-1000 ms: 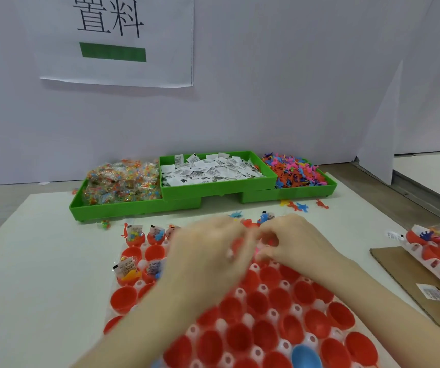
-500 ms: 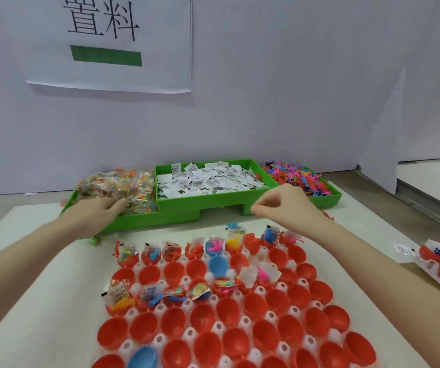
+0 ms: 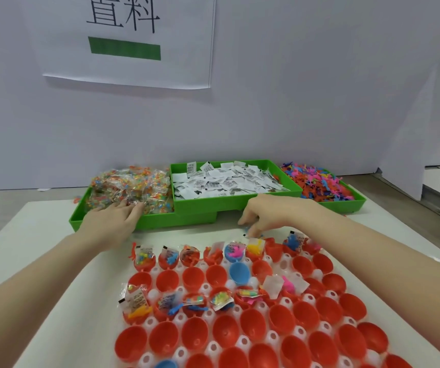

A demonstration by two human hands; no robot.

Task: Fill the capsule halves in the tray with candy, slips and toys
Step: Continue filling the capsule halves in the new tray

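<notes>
Hands split between candy and tray
Left hand (image 3: 112, 221) lies flat on candy (image 3: 131, 188); right hand (image 3: 269, 213), fingers curled, contents unclear, could knock filled capsules (image 3: 256, 252).

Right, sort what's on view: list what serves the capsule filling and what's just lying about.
For the job:
- capsule tray
- candy bin
- slip bin
- toy bin
- left hand, right hand

Lying about:
- wall sign
- loose toy beside the candy bin
</notes>
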